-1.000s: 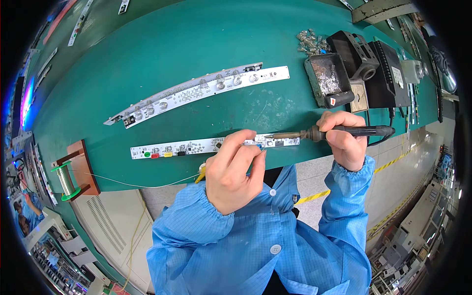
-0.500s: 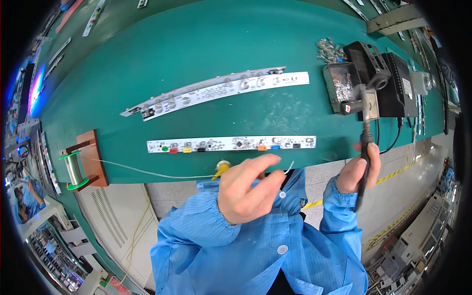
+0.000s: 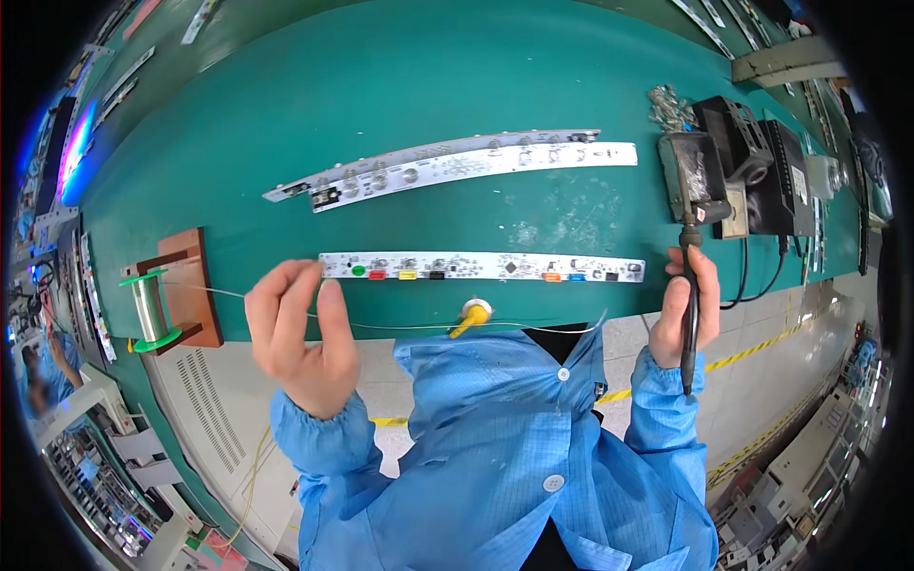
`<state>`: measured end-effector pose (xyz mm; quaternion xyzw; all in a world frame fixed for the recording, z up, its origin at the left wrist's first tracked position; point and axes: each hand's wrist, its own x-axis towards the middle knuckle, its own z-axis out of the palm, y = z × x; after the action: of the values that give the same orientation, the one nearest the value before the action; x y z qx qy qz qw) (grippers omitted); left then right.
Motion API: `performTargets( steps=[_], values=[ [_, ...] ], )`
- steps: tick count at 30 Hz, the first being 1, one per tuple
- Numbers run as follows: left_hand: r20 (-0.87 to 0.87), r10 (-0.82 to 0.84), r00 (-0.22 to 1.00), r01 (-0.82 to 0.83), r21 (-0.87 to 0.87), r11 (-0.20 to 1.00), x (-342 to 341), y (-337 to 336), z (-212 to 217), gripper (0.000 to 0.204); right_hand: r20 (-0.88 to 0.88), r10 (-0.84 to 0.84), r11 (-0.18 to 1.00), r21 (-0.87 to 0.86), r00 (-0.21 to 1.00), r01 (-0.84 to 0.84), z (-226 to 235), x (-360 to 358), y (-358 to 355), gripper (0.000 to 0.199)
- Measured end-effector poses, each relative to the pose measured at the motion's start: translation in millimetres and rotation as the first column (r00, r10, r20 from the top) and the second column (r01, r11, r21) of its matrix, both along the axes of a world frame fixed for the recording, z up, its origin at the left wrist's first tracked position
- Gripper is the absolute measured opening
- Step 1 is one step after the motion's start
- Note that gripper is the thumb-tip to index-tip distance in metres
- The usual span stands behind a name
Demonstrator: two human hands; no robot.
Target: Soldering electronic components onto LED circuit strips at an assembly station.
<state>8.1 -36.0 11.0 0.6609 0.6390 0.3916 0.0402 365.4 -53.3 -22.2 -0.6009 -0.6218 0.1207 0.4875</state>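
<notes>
A narrow white circuit board (image 3: 486, 267) with coloured parts along it lies near the table's front edge. At its left end is my left hand (image 3: 307, 338), thumb and forefinger apart, fingertips beside the corner; whether they touch it I cannot tell. Thin solder wire (image 3: 400, 327) runs from a spool (image 3: 150, 309) on a brown stand, passing behind that hand and along the front edge to a free end on the right. My right hand (image 3: 687, 309) is closed round a soldering iron (image 3: 690, 333), held upright with its front end at a dark metal box (image 3: 692, 171).
Two more white board strips (image 3: 466, 169) lie overlapping farther back. Beyond the metal box stand a black iron holder (image 3: 731, 133), a black power unit (image 3: 788, 176) and a heap of small metal parts (image 3: 672, 108). A yellow-handled knob (image 3: 470, 319) sits at the front edge.
My left hand has moved left from the front middle to the board's left end. The soldering iron has come down to the metal box's front corner. The whole view has shifted slightly.
</notes>
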Motion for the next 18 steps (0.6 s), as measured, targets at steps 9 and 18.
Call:
performTargets(
  steps=[9, 18],
  values=[
    [-0.07, -0.035, 0.997, 0.024, -0.146, 0.989, -11.9, 6.9, -9.4, 0.019, 0.154, 0.21, 0.977, -0.06, 0.966, -0.203, 4.7, -6.0, 3.4, 0.056],
    [0.743, 0.002, 0.67, 0.157, -0.144, 0.977, -17.6, 4.9, -8.3, 0.021, 0.267, 0.008, 0.962, 0.262, 0.964, -0.081, -1.5, -13.6, 7.4, 0.06]
  ],
)
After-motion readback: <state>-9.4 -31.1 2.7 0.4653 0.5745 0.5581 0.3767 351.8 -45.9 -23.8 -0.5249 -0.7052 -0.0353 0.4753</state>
